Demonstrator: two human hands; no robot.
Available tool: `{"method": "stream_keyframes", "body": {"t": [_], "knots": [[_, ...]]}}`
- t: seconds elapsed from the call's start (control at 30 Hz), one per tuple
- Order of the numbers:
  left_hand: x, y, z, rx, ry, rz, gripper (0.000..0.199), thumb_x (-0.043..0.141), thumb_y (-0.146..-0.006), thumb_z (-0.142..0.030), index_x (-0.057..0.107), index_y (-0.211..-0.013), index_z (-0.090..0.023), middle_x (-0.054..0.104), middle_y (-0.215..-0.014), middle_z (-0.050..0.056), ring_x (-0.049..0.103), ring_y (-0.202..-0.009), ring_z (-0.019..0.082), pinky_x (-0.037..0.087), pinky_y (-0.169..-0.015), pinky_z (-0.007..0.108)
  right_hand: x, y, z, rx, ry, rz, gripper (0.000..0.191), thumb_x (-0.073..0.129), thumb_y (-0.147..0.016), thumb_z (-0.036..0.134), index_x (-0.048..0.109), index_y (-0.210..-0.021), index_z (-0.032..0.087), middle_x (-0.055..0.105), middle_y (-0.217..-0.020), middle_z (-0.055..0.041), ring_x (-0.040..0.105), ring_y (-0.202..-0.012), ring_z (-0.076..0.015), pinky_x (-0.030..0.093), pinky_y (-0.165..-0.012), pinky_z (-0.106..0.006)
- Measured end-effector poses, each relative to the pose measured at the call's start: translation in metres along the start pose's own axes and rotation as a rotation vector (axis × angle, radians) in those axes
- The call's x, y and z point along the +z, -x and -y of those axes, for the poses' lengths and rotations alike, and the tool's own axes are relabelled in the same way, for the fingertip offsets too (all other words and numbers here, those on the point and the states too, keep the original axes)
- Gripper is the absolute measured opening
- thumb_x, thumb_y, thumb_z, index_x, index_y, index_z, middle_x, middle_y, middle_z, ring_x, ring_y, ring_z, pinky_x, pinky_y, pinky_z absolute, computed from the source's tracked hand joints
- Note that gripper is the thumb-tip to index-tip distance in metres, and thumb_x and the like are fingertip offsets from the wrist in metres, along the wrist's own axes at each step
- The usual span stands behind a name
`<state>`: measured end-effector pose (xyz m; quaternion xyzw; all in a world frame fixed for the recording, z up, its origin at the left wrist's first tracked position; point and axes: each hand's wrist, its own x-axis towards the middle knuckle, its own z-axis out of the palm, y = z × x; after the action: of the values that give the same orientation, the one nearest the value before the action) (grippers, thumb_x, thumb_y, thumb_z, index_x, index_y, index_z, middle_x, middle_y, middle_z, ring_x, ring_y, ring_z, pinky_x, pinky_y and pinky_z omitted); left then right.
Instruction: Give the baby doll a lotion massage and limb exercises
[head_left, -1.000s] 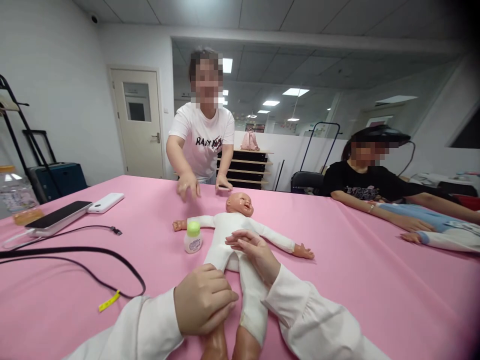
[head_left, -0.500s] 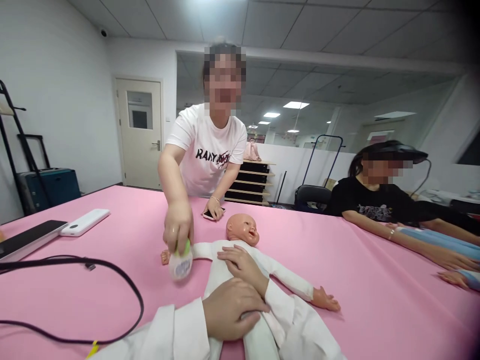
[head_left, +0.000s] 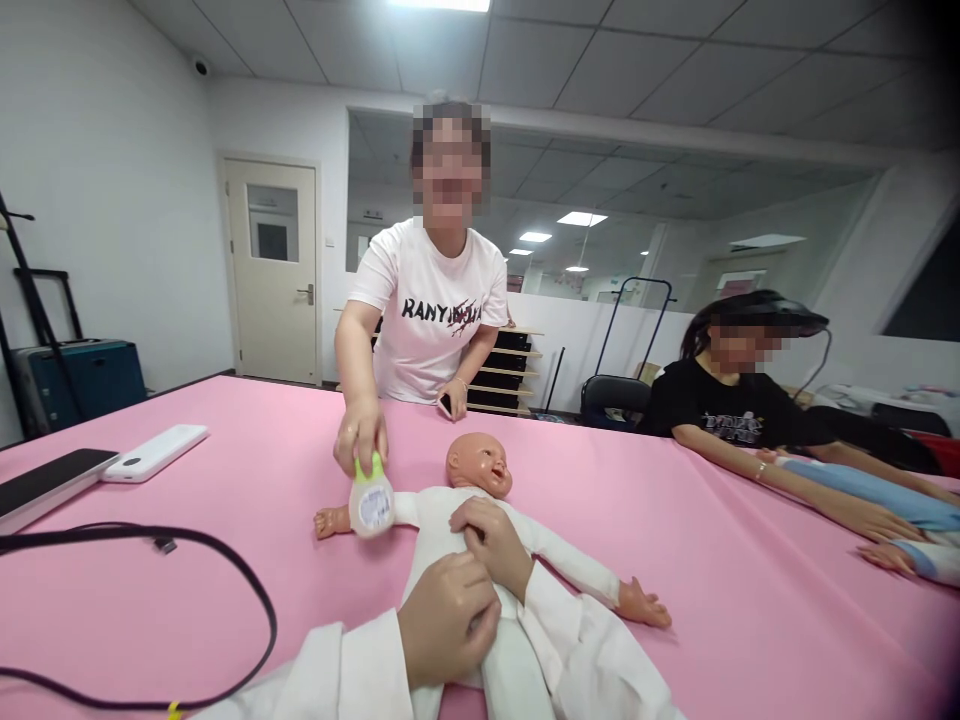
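Since the earlier frame, the small bottle (head_left: 373,510) is rising off the pink table (head_left: 712,640), and we are now seeing it hanging by its green cap (head_left: 367,468) from the pinching fingers of a person (head_left: 442,310) opposite, in front of the outstretched arm of the white-bodied doll (head_left: 442,535). We are holding our left hand (head_left: 450,615) loosely curled over the doll's lower body, a gap showing beside the thumb, while our right hand (head_left: 495,545) is resting bent-fingered on its chest; whether it is pinching cloth, we cannot tell.
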<state>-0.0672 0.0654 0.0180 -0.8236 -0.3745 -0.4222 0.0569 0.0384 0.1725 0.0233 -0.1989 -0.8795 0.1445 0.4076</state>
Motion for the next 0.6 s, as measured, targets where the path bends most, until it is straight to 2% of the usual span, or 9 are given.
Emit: {"method": "stream_keyframes", "body": {"t": [0.13,0.23,0.33,0.43,0.53,0.6], "knots": [[0.001,0.002,0.002,0.169,0.126,0.097,0.021,0.04,-0.082,-0.015,0.061,-0.085,-0.017,0.066,-0.079,0.004,0.058,-0.075,0.015,0.044,-0.068,0.027,0.0,-0.003,0.003,-0.058,-0.022,0.166,0.047,0.037,-0.062,0.0,0.068,-0.088,0.025,0.07,-0.094,-0.0003,0.061,-0.092,-0.0185,0.044,-0.086,-0.038],[0.001,0.001,0.003,0.144,0.183,0.188,0.025,0.041,-0.083,-0.015,0.063,-0.094,-0.019,0.069,-0.091,0.002,0.06,-0.082,0.015,0.045,-0.076,0.028,0.001,-0.005,0.001,-0.031,0.028,0.182,0.048,0.039,-0.065,0.002,0.068,-0.094,0.026,0.068,-0.103,-0.0008,0.059,-0.1,-0.0198,0.041,-0.092,-0.042],[0.002,0.0,0.003,0.039,0.208,0.206,0.026,0.042,-0.083,-0.015,0.064,-0.096,-0.02,0.069,-0.098,0.001,0.06,-0.092,0.015,0.043,-0.085,0.03,0.002,-0.007,-0.003,0.05,0.075,0.101,0.041,0.041,-0.069,0.005,0.069,-0.093,0.024,0.068,-0.105,-0.0032,0.057,-0.104,-0.0216,0.039,-0.095,-0.045],[0.004,-0.001,0.001,-0.064,0.193,0.141,0.026,0.042,-0.083,-0.014,0.065,-0.093,-0.021,0.069,-0.097,0.0,0.06,-0.094,0.015,0.041,-0.089,0.033,0.004,-0.006,-0.008,0.175,0.084,-0.043,0.036,0.041,-0.07,0.006,0.068,-0.088,0.021,0.068,-0.103,-0.0062,0.057,-0.104,-0.022,0.04,-0.094,-0.045],[0.004,-0.002,-0.001,-0.187,0.115,0.04,0.025,0.04,-0.083,-0.013,0.065,-0.082,-0.018,0.069,-0.084,0.002,0.06,-0.082,0.016,0.044,-0.079,0.034,0.005,-0.003,-0.011,0.235,0.049,-0.16,0.03,0.039,-0.07,0.006,0.065,-0.075,0.02,0.068,-0.091,-0.0073,0.06,-0.093,-0.0205,0.044,-0.086,-0.041],[0.002,-0.002,-0.001,-0.254,0.034,-0.016,0.026,0.038,-0.083,-0.015,0.062,-0.072,-0.016,0.065,-0.073,0.004,0.057,-0.073,0.017,0.044,-0.07,0.034,0.005,-0.001,-0.009,0.2,0.02,-0.184,0.026,0.038,-0.069,0.007,0.061,-0.066,0.02,0.067,-0.079,-0.0062,0.061,-0.083,-0.0195,0.046,-0.079,-0.038]]}}
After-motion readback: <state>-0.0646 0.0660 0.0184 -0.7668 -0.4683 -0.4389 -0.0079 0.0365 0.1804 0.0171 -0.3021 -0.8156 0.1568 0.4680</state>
